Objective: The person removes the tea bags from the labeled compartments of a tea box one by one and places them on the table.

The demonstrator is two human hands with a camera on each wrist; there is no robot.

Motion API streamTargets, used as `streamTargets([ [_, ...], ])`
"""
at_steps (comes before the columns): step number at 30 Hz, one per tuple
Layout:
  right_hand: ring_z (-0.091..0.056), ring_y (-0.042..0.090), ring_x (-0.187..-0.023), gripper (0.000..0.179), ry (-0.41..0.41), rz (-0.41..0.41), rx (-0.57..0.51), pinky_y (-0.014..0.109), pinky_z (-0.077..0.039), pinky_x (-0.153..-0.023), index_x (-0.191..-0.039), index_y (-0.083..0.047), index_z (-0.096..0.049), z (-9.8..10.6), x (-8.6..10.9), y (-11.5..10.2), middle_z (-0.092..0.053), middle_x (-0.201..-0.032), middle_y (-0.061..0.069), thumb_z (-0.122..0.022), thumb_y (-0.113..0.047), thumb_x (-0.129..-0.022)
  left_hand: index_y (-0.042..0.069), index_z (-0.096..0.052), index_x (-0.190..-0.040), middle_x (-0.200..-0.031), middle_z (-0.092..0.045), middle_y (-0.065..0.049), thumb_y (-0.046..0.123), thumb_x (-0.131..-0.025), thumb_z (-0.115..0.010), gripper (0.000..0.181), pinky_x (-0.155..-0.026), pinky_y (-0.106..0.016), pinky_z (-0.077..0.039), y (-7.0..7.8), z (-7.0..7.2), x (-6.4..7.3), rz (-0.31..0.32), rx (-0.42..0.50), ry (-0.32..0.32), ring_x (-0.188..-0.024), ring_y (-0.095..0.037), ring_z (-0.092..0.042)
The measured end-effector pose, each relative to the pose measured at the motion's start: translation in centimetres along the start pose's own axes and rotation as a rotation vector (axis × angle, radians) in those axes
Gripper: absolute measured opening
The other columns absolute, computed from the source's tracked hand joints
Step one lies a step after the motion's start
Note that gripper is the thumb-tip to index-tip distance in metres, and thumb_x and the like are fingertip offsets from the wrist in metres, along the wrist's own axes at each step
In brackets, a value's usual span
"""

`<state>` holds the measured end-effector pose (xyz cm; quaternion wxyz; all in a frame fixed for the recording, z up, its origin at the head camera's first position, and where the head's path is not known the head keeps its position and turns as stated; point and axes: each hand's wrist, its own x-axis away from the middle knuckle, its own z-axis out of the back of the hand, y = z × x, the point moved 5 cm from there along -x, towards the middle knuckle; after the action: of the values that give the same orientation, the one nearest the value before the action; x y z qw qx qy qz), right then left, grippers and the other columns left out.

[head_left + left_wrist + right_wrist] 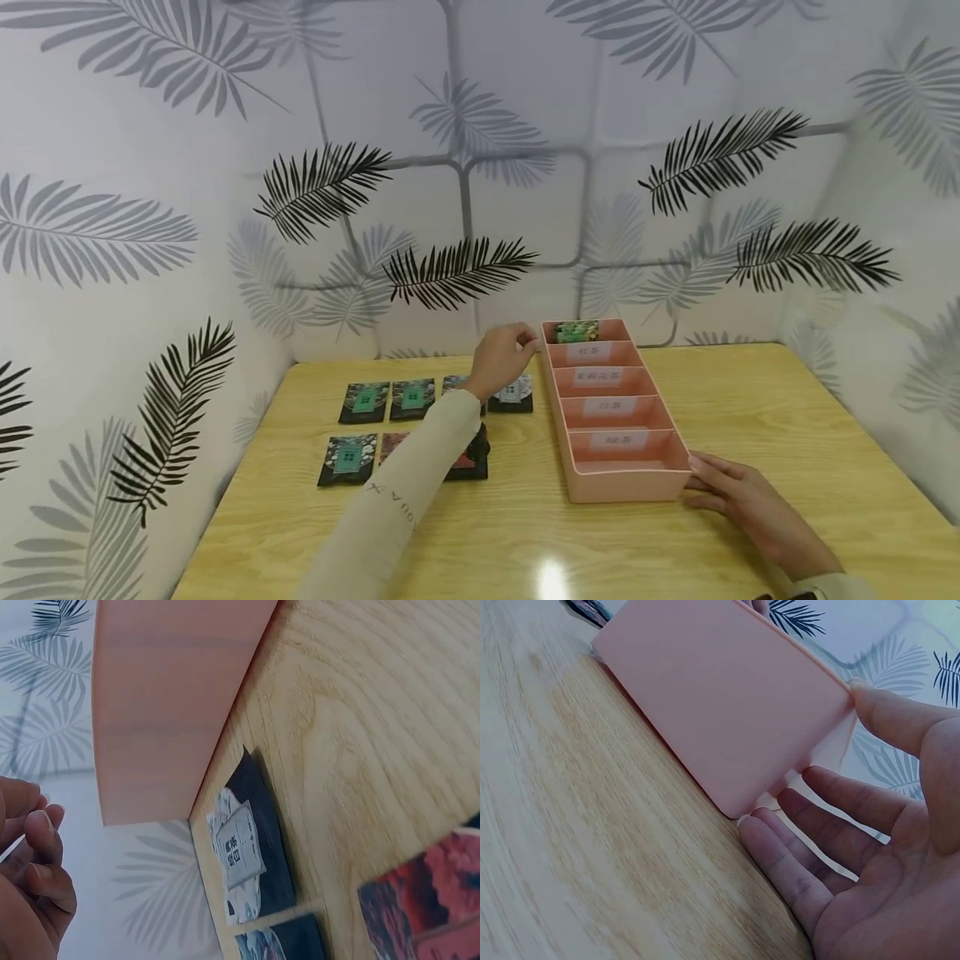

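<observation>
A pink divided box (630,486) stands on the table, with labels on its dividers. Green tea packets (576,332) lie in its rearmost compartment. My left hand (504,358) hovers by the box's rear left rim, fingers curled and nothing visible between them; the left wrist view shows it beside the box's side wall (172,697). Just below that hand lies a tea packet with a white label (238,844). My right hand (738,500) holds the box's front right corner, thumb (889,712) at the rim and fingertips against the wall below.
Tea packets lie in two rows left of the box, among them green-labelled ones (363,402) and red ones (442,896). My left sleeve (408,492) covers part of both rows. A leaf-patterned wall covering (525,208) rises behind the wooden table (517,542).
</observation>
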<state>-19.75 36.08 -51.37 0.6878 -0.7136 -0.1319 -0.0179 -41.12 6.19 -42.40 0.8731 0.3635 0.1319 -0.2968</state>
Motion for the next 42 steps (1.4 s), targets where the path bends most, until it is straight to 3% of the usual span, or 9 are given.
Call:
streamTargets([
  [2, -0.062, 0.017, -0.108, 0.062, 0.017, -0.002, 0.000, 0.043, -0.046, -0.093, -0.144, 0.011, -0.026, 0.0, -0.1, 0.0, -0.062, -0.121, -0.001, -0.048, -0.029, -0.102, 0.014, -0.069, -0.103, -0.089, -0.065, 0.008, 0.028, -0.096, -0.059, 0.019, -0.061, -0.029, -0.047, 0.0, -0.4, -0.4, 0.023, 0.011, -0.001, -0.065, -0.005, -0.055],
  [8, -0.062, 0.016, -0.107, 0.051, -0.008, 0.037, -0.050, 0.043, -0.048, -0.091, -0.141, 0.008, -0.036, -0.3, -0.2, 0.1, -0.064, -0.119, 0.001, -0.047, -0.023, -0.102, 0.017, -0.068, -0.103, -0.093, -0.063, 0.007, 0.032, -0.097, -0.057, 0.019, -0.055, -0.028, -0.044, 0.0, -1.6, -1.4, 0.067, 0.026, -0.004, -0.060, -0.009, -0.053],
  [12, -0.062, 0.017, -0.108, 0.050, -0.037, 0.052, -0.059, 0.043, -0.048, -0.091, -0.142, 0.009, -0.035, -0.5, -0.3, 0.2, -0.063, -0.122, 0.003, -0.045, -0.021, -0.103, 0.014, -0.069, -0.106, -0.096, -0.065, 0.005, 0.032, -0.096, -0.058, 0.023, -0.059, -0.029, -0.047, -0.1, -2.3, -1.9, 0.078, 0.016, 0.001, -0.070, -0.009, -0.057],
  [17, -0.060, 0.017, -0.111, 0.058, -0.019, 0.007, -0.023, 0.043, -0.047, -0.092, -0.144, 0.008, -0.030, -0.8, -0.6, 0.3, -0.061, -0.126, 0.005, -0.046, -0.028, -0.102, 0.011, -0.067, -0.116, -0.105, -0.066, 0.000, 0.025, -0.096, -0.060, 0.026, -0.068, -0.032, -0.051, -1.0, -3.1, -2.4, 0.113, -0.011, -0.006, -0.084, -0.012, -0.062],
  [21, -0.060, 0.017, -0.112, 0.062, -0.004, -0.021, -0.012, 0.042, -0.047, -0.093, -0.146, 0.008, -0.028, -0.8, -0.8, 0.4, -0.057, -0.131, 0.011, -0.047, -0.031, -0.102, 0.011, -0.066, -0.117, -0.108, -0.066, -0.002, 0.020, -0.096, -0.059, 0.024, -0.069, -0.034, -0.051, -1.5, -3.4, -2.9, 0.142, -0.013, 0.015, -0.086, -0.014, -0.063],
  [27, -0.060, 0.018, -0.112, 0.062, -0.038, -0.010, -0.019, 0.042, -0.047, -0.093, -0.146, 0.010, -0.023, -0.6, -0.7, 0.2, -0.056, -0.132, 0.014, -0.046, -0.029, -0.103, 0.010, -0.066, -0.118, -0.107, -0.067, -0.003, 0.019, -0.095, -0.059, 0.025, -0.070, -0.035, -0.051, -1.6, -4.3, -3.7, 0.150, -0.002, 0.010, -0.084, -0.014, -0.063],
  [35, -0.060, 0.019, -0.110, 0.061, -0.023, -0.019, -0.026, 0.041, -0.047, -0.092, -0.145, 0.010, -0.026, -0.1, -0.5, 0.2, -0.061, -0.124, 0.007, -0.047, -0.028, -0.102, 0.010, -0.066, -0.120, -0.107, -0.067, -0.003, 0.020, -0.095, -0.061, 0.028, -0.077, -0.036, -0.051, -1.1, -5.5, -4.5, 0.180, -0.014, -0.023, -0.089, -0.015, -0.063],
  [42, -0.060, 0.020, -0.110, 0.061, -0.009, -0.019, -0.031, 0.042, -0.047, -0.093, -0.145, 0.011, -0.025, 0.5, 0.0, 0.2, -0.060, -0.126, 0.010, -0.047, -0.027, -0.102, 0.014, -0.068, -0.108, -0.092, -0.066, 0.004, 0.022, -0.094, -0.063, 0.018, -0.066, -0.031, -0.049, -0.3, -6.3, -5.1, 0.167, -0.025, -0.018, -0.078, -0.011, -0.061],
])
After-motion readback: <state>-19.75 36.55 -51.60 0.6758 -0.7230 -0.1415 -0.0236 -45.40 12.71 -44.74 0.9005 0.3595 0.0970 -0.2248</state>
